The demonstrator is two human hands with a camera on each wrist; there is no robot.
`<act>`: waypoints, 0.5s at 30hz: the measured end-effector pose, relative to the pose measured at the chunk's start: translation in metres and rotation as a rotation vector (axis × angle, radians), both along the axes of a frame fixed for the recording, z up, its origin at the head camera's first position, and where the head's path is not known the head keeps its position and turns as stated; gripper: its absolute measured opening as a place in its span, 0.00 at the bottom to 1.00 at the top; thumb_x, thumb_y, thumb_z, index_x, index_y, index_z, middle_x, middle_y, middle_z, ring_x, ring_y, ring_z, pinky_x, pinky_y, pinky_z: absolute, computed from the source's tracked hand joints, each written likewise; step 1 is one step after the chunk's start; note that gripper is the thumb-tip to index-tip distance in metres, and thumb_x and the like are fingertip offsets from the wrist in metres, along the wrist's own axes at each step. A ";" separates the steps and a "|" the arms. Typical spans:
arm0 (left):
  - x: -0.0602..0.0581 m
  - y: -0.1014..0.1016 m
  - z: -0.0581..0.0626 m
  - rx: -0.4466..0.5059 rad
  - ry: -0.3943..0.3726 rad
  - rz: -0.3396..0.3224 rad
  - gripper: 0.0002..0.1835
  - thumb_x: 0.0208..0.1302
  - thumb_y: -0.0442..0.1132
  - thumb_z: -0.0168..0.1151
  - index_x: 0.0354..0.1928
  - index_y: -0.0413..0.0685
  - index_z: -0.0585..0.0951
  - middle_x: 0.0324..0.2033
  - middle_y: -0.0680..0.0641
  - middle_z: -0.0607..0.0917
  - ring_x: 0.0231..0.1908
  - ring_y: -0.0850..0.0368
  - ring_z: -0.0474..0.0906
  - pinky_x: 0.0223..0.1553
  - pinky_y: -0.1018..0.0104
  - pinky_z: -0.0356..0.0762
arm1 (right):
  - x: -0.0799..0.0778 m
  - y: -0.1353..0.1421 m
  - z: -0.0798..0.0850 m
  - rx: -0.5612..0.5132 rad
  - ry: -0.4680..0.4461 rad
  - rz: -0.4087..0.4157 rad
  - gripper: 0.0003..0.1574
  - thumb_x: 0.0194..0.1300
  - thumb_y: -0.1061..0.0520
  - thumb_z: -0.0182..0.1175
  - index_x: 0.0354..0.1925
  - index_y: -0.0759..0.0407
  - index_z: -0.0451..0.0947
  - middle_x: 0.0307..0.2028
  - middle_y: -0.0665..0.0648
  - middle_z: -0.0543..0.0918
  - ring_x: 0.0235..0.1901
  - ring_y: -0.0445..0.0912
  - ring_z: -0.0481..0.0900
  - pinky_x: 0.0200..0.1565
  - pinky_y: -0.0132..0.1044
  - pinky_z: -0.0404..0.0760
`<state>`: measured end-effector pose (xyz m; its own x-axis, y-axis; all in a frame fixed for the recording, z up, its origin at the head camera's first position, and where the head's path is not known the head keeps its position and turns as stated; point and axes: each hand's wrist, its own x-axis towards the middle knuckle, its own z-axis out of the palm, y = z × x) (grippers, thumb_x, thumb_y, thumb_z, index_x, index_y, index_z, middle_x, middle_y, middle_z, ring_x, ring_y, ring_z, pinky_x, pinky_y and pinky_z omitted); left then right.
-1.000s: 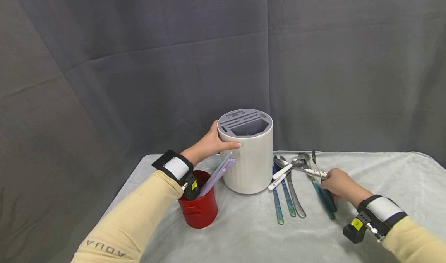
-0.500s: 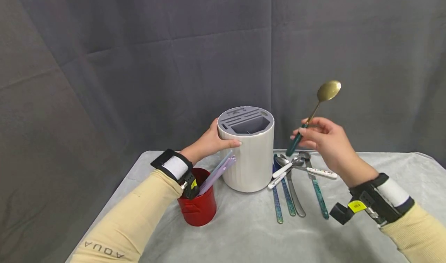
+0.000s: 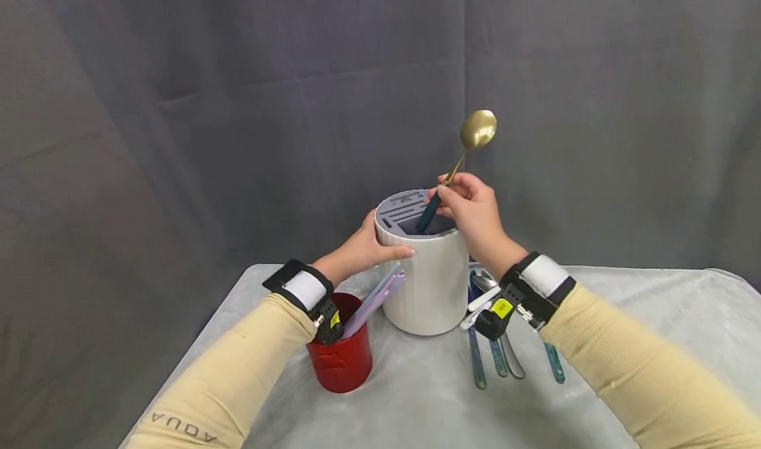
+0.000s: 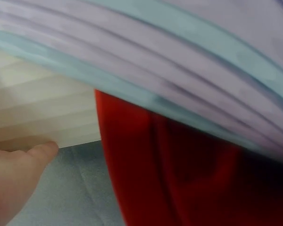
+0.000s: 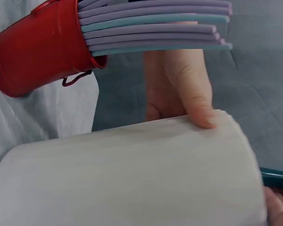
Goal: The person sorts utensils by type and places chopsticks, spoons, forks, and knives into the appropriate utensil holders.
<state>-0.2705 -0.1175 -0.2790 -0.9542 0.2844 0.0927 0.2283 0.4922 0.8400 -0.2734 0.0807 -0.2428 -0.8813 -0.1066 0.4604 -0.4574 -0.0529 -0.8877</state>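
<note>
My left hand grips the side of a white ribbed cutlery holder, its thumb across the front below the rim. In the right wrist view that thumb lies on the white wall near the top end. My right hand pinches a gold spoon by its dark green handle, bowl up and tilted to the right. The handle's lower end is at the large opening of the holder's grey slotted top. Only fingertips of the right hand and a piece of green handle show at the right wrist view's edge.
A red bucket with purple and blue straws stands left of the holder, under my left wrist. Several spoons and knives lie to the right, partly hidden by my right forearm. A grey curtain hangs behind the table.
My right hand picked up the gold spoon from the cutlery on the right, raised it and brought it left to the holder's top. The left hand has stayed on the holder.
</note>
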 end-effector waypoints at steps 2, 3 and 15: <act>0.000 0.002 -0.001 0.008 0.005 -0.015 0.53 0.51 0.45 0.68 0.67 0.47 0.40 0.64 0.42 0.53 0.60 0.52 0.55 0.61 0.53 0.57 | -0.003 -0.001 -0.003 0.115 -0.003 0.001 0.14 0.65 0.62 0.52 0.47 0.70 0.69 0.43 0.68 0.78 0.41 0.51 0.78 0.41 0.35 0.78; 0.000 0.003 -0.001 0.008 0.009 -0.022 0.52 0.51 0.45 0.68 0.67 0.47 0.40 0.64 0.42 0.53 0.60 0.53 0.55 0.61 0.54 0.57 | -0.004 -0.001 -0.004 0.175 -0.001 0.003 0.14 0.64 0.62 0.53 0.47 0.70 0.70 0.44 0.68 0.78 0.41 0.50 0.78 0.41 0.35 0.78; 0.000 0.001 0.008 0.011 0.011 -0.019 0.53 0.50 0.43 0.69 0.67 0.46 0.41 0.64 0.42 0.55 0.60 0.54 0.56 0.61 0.56 0.58 | -0.006 0.003 0.012 0.564 -0.010 0.127 0.09 0.59 0.60 0.59 0.37 0.64 0.73 0.34 0.60 0.80 0.35 0.48 0.76 0.39 0.41 0.78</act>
